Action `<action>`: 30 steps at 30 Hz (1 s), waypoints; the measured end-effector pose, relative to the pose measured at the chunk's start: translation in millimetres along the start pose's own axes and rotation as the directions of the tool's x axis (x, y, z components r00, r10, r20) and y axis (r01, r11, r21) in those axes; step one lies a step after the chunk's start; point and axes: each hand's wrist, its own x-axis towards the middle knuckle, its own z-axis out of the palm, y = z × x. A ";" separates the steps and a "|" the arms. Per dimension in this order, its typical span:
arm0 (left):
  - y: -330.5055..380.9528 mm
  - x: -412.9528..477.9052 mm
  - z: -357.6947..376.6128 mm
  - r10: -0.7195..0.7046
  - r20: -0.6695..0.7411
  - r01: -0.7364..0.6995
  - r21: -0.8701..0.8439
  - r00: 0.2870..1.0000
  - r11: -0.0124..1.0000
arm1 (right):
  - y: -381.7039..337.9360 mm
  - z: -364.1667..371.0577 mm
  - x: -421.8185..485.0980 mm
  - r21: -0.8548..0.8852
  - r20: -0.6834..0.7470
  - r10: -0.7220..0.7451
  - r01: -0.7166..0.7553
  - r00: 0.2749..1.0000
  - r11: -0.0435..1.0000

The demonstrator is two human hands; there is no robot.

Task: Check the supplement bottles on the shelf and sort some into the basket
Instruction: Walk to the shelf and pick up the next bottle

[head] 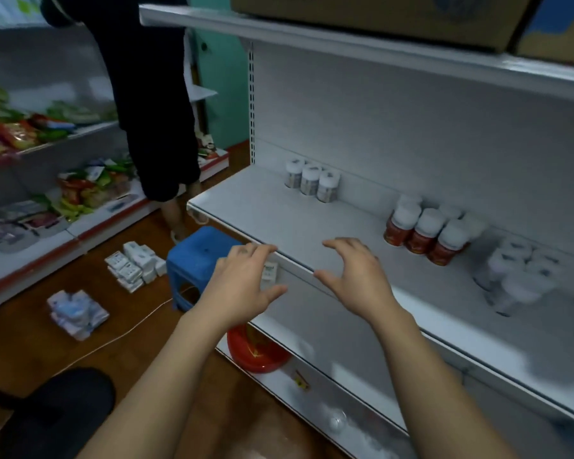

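Grip: both empty, fingers spread; left hand (242,283) and right hand (355,276) hover at the white metal shelf (262,200) front edge
Bottles: red plastic supplement bottles with white caps (424,235) stand far right; white-labelled small bottles (312,178) far left
Basket: round red plastic basket (256,351) low, under the shelf
Handling: probably light, stiff, smooth; take round the body below the cap

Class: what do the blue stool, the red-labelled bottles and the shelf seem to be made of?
Blue stool: probably moulded plastic, smooth, even colour. Red-labelled bottles: likely plastic, with white caps and glossy labels. Shelf: apparently painted metal, thin and white, with a slotted upright behind.
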 end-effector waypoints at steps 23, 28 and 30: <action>-54.5 191.6 -0.9 0.034 0.100 -0.037 0.032 0.994 0.999 | 55.9 38.4 264.9 0.107 -0.094 0.439 -0.430 0.893 0.897; -72.8 212.4 -0.9 0.047 0.124 -0.050 0.027 0.991 0.998 | 58.2 57.5 294.5 0.097 -0.158 0.517 -0.508 0.841 0.856; -82.3 218.3 0.7 0.058 0.142 -0.061 0.016 0.988 0.998 | 59.3 65.7 302.3 0.103 -0.194 0.548 -0.539 0.814 0.836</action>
